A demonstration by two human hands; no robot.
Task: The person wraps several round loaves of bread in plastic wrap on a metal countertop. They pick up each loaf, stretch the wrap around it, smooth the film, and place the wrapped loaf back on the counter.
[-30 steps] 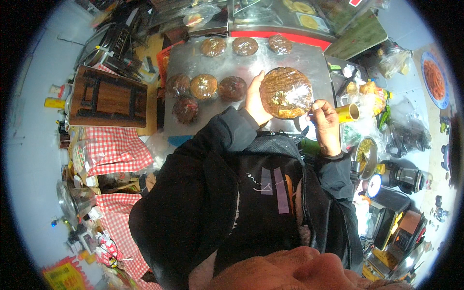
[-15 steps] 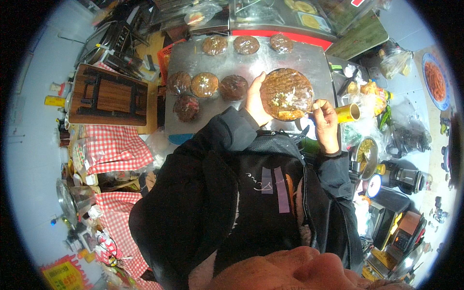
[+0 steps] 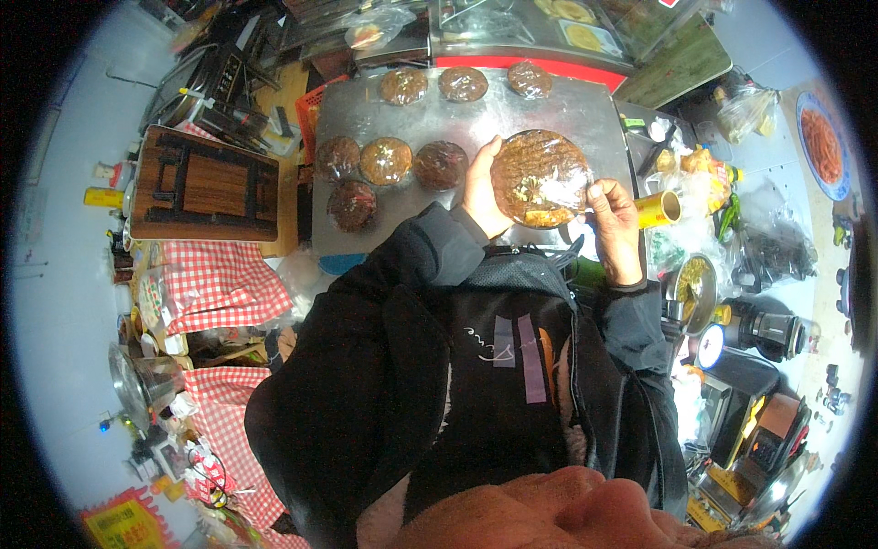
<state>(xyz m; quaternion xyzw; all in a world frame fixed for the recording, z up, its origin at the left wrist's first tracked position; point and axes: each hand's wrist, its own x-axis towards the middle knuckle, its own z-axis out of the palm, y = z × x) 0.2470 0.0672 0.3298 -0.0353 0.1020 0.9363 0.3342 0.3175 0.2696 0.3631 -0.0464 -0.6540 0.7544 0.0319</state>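
In front of me a round dark bowl (image 3: pixel 541 178) of brown food with pale bits is covered in clear plastic wrap. My left hand (image 3: pixel 484 192) cups its left side, thumb up along the rim. At the opposite rim my right hand (image 3: pixel 615 220) has its thumb and fingers pinched together on the edge of the wrap. Several similar wrapped bowls, one of them a lighter brown bowl (image 3: pixel 386 161), stand on the metal table (image 3: pixel 540 113). The undersides of the held bowl and of my left fingers are hidden.
A yellow tube (image 3: pixel 658 209) lies right of my right hand, near plastic bags and a metal pot (image 3: pixel 695 291). Leftward are a folded wooden table (image 3: pixel 231 188) and a red-checked cloth (image 3: pixel 219 284). A glass-fronted case (image 3: pixel 530 37) borders the table's far side.
The held bowl and both hands stay almost in place. The whole view has shifted very slightly; my right fingers remain at the wrap's edge.
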